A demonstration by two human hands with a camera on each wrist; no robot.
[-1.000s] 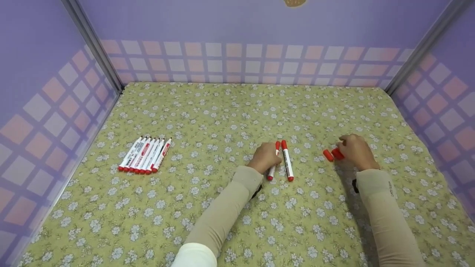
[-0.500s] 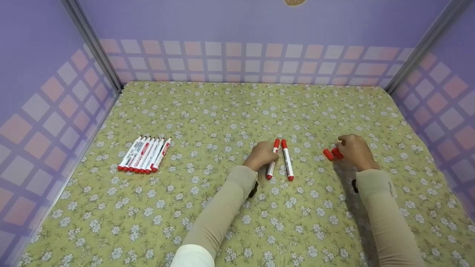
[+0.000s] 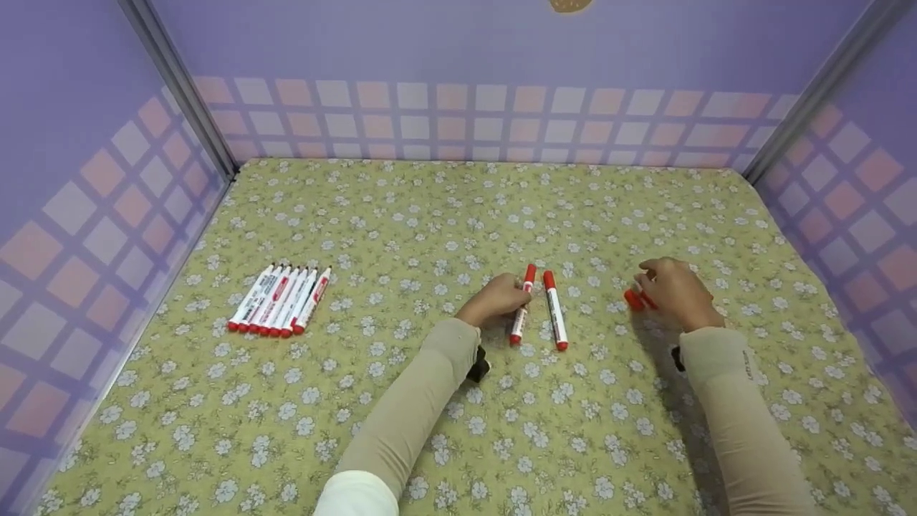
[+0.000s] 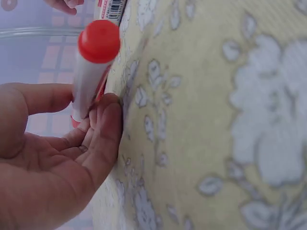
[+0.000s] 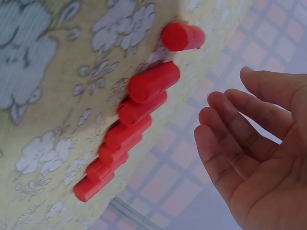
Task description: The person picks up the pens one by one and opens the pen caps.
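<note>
My left hand [image 3: 496, 299] pinches a white marker [image 3: 519, 324] with a red cap and red end plug. In the left wrist view, the thumb is on one side of its barrel [image 4: 86, 79] and the fingers are on the other, close to the cloth. Just right of it lies a second capped marker [image 3: 556, 315]. Farther right, my right hand [image 3: 679, 292] hovers beside several red marker caps [image 3: 633, 299], its fingers loosely bent around nothing. The right wrist view shows these caps lined up [image 5: 152, 82], with one cap [image 5: 182, 37] a little apart.
Several uncapped markers [image 3: 279, 301] lie side by side at the left, tips pointing away. A flowered yellow-green cloth [image 3: 401, 215] covers the table. Purple panels with a checked band [image 3: 458, 115] enclose the back and both sides.
My left hand has drawn its marker leftward, widening the gap to the second marker. My right hand has shifted slightly left, covering more of the caps in the head view.
</note>
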